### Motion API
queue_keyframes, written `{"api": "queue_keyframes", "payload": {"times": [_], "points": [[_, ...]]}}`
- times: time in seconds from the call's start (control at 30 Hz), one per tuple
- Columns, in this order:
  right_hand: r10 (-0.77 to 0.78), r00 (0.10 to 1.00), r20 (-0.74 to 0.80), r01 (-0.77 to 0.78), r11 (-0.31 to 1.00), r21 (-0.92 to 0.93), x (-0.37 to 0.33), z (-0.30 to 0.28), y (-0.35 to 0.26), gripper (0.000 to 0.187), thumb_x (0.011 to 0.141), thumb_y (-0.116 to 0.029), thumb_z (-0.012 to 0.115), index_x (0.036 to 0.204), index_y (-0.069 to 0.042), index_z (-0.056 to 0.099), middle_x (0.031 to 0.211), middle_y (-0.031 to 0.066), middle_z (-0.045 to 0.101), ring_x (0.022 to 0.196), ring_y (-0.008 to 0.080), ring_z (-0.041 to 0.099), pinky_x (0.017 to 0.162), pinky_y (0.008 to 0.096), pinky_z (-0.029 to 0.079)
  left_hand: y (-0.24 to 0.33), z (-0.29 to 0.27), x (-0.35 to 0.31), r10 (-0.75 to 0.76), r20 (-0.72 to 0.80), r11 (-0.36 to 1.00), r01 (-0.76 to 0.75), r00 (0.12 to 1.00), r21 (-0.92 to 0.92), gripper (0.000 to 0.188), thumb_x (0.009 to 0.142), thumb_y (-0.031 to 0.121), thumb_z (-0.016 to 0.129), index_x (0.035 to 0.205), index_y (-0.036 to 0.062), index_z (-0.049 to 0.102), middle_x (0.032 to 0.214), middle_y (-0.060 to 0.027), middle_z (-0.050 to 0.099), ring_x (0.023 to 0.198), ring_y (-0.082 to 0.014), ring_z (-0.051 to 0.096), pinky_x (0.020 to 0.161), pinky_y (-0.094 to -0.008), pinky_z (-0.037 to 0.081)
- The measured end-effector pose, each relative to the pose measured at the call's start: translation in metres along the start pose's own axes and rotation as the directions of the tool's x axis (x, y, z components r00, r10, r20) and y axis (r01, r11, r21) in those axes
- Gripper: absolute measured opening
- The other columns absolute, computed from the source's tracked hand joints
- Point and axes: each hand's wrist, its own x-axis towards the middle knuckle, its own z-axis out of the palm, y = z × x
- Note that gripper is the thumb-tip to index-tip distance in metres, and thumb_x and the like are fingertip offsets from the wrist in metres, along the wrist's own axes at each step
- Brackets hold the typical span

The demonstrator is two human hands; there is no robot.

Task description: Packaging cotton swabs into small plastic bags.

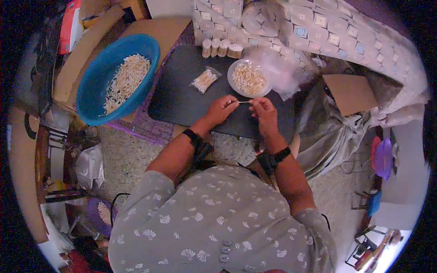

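Observation:
A single cotton swab (pixel 245 102) is stretched level between my two hands, just in front of a white bowl (pixel 231 86). My left hand (pixel 221 109) pinches one end of it, and my right hand (pixel 265 112) pinches the other. Loose cotton swabs (pixel 249 77) fill the bowl. To the left of the bowl, a clear plastic packet of cotton swabs (pixel 205 80) lies on the dark tabletop (pixel 175 98). Several round clear containers (pixel 216 47) packed with swabs stand in a row at the table's far edge.
A large blue basin (pixel 86 93) holding many loose swabs stands at the left on cardboard. Clear plastic bags (pixel 284 75) lie right of the bowl. Beyond the table is a patterned sofa (pixel 327 32). Grey cloth (pixel 323 136) and a cardboard piece (pixel 349 94) are at the right.

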Motion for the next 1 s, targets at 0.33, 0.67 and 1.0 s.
{"api": "queue_keyframes", "payload": {"times": [0.33,0.67,1.0], "points": [[-0.092,0.994,0.058,0.099,0.985,-0.139,0.004,-0.007,0.027,0.014,0.087,-0.016,0.063,0.095,-0.004,0.063,0.082,0.0036,0.065,0.068,0.0108,0.061,0.058,0.0252,0.05,-0.003,0.004,0.002,0.053,-0.014,0.998,-0.053,0.999,-0.02,0.016,0.087,0.019,0.06,0.094,0.0045,0.061,0.082,-0.0061,0.063,0.075,-0.0142,0.058,0.068,-0.0291,0.046],[-0.133,0.988,0.076,0.151,0.933,-0.327,0.0,-0.007,0.028,0.01,0.085,-0.015,0.064,0.089,-0.006,0.063,0.077,0.0022,0.063,0.065,0.0097,0.057,0.059,0.0257,0.047,0.007,0.002,0.001,0.056,-0.04,0.998,-0.055,0.998,0.028,0.016,0.085,0.017,0.062,0.095,0.0056,0.063,0.08,-0.0051,0.064,0.071,-0.0133,0.057,0.064,-0.0285,0.045],[-0.083,0.992,0.095,0.1,0.976,-0.196,0.003,-0.004,0.025,0.01,0.084,-0.014,0.065,0.09,-0.005,0.062,0.08,0.0021,0.063,0.07,0.01,0.057,0.063,0.0256,0.048,0.012,0.0,0.001,0.016,0.077,0.995,-0.024,0.997,0.101,0.017,0.087,0.021,0.061,0.094,0.0053,0.062,0.091,-0.0086,0.064,0.083,-0.0195,0.061,0.075,-0.0323,0.048]]}}
